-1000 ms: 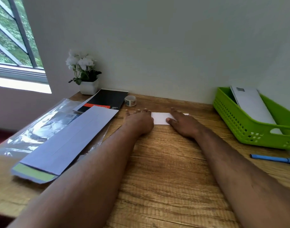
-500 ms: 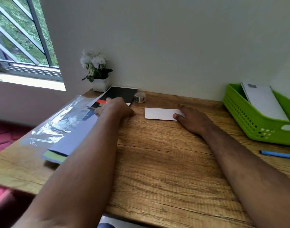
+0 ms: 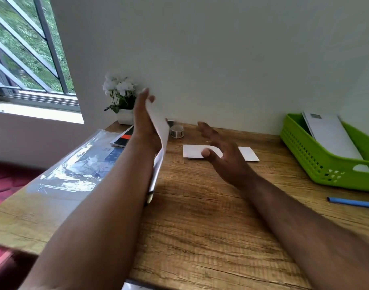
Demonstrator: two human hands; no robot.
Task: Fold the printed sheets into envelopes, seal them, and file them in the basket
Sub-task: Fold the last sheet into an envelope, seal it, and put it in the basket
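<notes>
Envelope in my left grip: my left hand holds a long white envelope raised off the tabletop, standing nearly on edge; my thumb and fingers curl round its upper part, and its lower end hangs down along my forearm.
Folded sheet: a white folded sheet lies flat on the tabletop, just beyond and under my right hand — part of it is hidden behind my palm.
Right grip: my right hand hovers above the folded sheet, fingers spread and loosely bent, holding nothing; I cannot tell whether a fingertip touches the paper.
Between my hands: a small roll of stickers sits just right of the raised envelope, toward the wall.
Basket: the green basket stands well to the right of my right hand, with a white envelope leaning inside it.
Pen: a blue pen lies on the tabletop right of my right forearm, in front of the basket.
Left of my left grip: a clear plastic sleeve lies spread flat — a black and red notebook rests at its far end.
Behind my left grip: a white pot of white flowers stands against the wall, beside the window.
</notes>
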